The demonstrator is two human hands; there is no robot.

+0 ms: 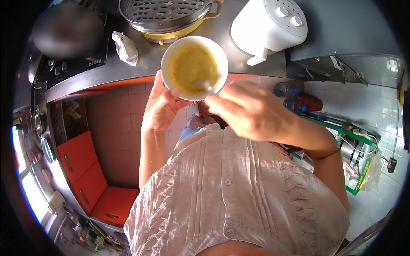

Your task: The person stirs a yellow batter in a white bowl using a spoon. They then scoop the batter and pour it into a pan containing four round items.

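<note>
A white bowl (pixel 166 64) holding yellow-green liquid, which looks like beaten egg, is held up in front of the counter's edge. My left hand (pixel 161 104) grips its lower left side, with the thumb at the rim and fingers partly hidden below. At the lower right rim, my right hand (pixel 246 107) is closed on a blurred metal utensil (pixel 205 84), likely a spoon, whose end dips into the liquid. Most of its handle is hidden by the fingers, which are also blurred.
On the steel counter (pixel 147 64) stand a steamer tray (pixel 166 24) with food scraps, a crumpled white packet (pixel 125 49) and a white air fryer (pixel 266 28). A blurred dark pan (pixel 68 32) sits on the stove at left. Orange drawers (pixel 78 156) stand lower left, bottles (pixel 286 89) at right.
</note>
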